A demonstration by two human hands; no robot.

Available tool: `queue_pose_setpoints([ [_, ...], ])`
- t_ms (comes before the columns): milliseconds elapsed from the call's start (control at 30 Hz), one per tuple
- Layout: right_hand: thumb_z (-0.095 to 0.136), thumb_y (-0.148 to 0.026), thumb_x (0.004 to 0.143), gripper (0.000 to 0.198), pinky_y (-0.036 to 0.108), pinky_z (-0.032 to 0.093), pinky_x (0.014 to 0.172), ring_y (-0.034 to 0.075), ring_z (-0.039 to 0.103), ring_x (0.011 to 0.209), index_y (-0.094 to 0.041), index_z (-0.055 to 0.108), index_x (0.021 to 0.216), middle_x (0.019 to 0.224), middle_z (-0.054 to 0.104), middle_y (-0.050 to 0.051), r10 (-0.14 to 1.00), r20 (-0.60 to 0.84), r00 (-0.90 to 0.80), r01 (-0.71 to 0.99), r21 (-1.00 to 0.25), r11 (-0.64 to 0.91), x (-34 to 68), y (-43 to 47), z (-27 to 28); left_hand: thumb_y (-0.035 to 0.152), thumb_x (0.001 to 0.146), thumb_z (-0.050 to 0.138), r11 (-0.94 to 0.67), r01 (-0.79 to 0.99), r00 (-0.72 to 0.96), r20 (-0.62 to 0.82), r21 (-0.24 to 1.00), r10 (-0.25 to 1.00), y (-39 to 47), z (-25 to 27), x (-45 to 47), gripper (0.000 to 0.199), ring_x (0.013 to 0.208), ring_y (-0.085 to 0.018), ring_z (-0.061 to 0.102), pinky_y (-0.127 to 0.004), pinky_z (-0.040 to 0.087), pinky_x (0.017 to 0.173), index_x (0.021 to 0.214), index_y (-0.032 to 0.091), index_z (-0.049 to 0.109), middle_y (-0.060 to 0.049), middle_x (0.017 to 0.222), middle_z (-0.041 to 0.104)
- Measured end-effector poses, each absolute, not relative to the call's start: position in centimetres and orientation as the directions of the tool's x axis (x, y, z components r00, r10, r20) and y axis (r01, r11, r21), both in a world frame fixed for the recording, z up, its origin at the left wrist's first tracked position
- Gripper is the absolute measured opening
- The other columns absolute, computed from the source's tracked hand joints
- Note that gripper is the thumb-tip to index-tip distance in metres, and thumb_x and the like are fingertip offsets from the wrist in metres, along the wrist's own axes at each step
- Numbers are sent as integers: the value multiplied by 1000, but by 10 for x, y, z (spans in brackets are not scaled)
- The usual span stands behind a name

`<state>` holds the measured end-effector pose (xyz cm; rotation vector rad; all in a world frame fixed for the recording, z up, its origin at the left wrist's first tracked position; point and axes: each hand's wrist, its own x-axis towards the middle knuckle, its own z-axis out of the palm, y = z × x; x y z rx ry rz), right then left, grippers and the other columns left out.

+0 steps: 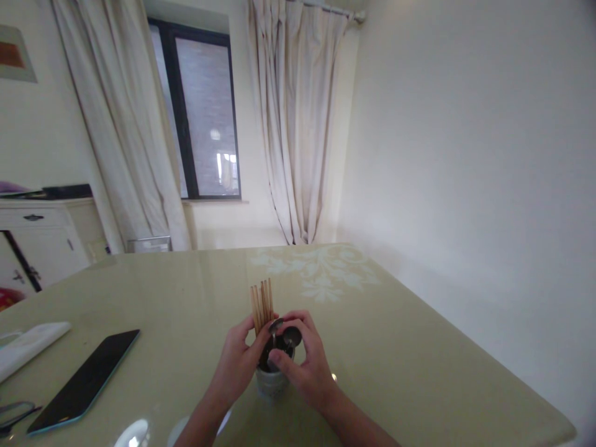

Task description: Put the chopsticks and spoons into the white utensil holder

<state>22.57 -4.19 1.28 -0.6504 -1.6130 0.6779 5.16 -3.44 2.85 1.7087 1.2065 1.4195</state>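
A small grey cup stands on the table in front of me, with a bundle of several wooden chopsticks upright at its left side. Metal spoons rise from the same cup; one spoon has its round bowl up at the right, and another spoon sits nearer the middle. My left hand closes round the chopsticks, its thumb in front by the middle spoon. Curled about the right spoon is my right hand, its thumb over the cup's mouth. The fingers partly hide the cup's rim.
On the left of the table lie a dark flat tablet-like slab, a white object and scissors. A shiny round item is at the near edge. A white wall runs along the table's right side.
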Motion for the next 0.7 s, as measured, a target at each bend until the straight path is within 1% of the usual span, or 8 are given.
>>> queue_pose_setpoints([
  [67, 80, -55, 88, 35, 33, 55, 93, 24, 66, 104, -23, 73, 101, 115, 62, 8, 745, 655, -122, 37, -747, 663, 225, -42, 13, 51, 95, 65, -398, 258, 19, 408, 880, 913, -36, 30, 52, 38, 94, -25, 79, -34, 63, 86, 107, 19, 80, -9, 104, 84],
  [133, 83, -56, 86, 36, 33, 56, 91, 23, 66, 101, -23, 75, 98, 112, 63, 8, 755, 645, -118, 27, -758, 652, 225, -41, 12, 52, 95, 64, -391, 248, 9, 401, 887, 916, -36, 31, 52, 38, 92, -25, 78, -33, 63, 85, 105, 19, 80, -8, 101, 84],
  [267, 89, -54, 81, 35, 33, 57, 89, 23, 67, 99, -23, 79, 94, 109, 64, 7, 769, 628, -116, 12, -773, 634, 226, -40, 12, 52, 93, 65, -389, 227, -9, 402, 893, 916, -34, 29, 52, 38, 94, -26, 79, -35, 64, 86, 104, 19, 80, -9, 99, 84],
  [400, 92, -54, 77, 35, 36, 57, 89, 24, 67, 99, -24, 82, 90, 114, 62, 8, 779, 609, -146, 17, -786, 618, 226, -40, 11, 49, 90, 68, -374, 222, 11, 381, 900, 924, -32, 27, 50, 35, 96, -27, 80, -37, 64, 89, 104, 19, 82, -9, 102, 85],
  [500, 90, -54, 79, 33, 36, 56, 91, 24, 67, 101, -24, 82, 90, 117, 61, 9, 778, 605, -169, 2, -789, 614, 226, -38, 8, 48, 90, 69, -372, 222, 32, 375, 901, 927, -31, 28, 50, 33, 98, -28, 80, -38, 63, 92, 100, 20, 83, -8, 100, 85],
  [567, 87, -54, 83, 32, 36, 56, 93, 24, 67, 105, -24, 82, 93, 117, 61, 9, 773, 611, -174, -10, -786, 619, 227, -37, 6, 51, 90, 70, -367, 193, 23, 370, 910, 929, -31, 29, 50, 35, 96, -27, 79, -37, 63, 91, 99, 20, 82, -8, 99, 85],
  [700, 84, -55, 86, 32, 36, 54, 95, 25, 65, 108, -24, 81, 94, 117, 61, 9, 771, 612, -177, 10, -782, 623, 228, -36, 4, 64, 87, 73, -305, 19, -54, 306, 952, 951, -32, 30, 49, 48, 88, -25, 79, -34, 63, 83, 103, 18, 78, -9, 95, 84],
])
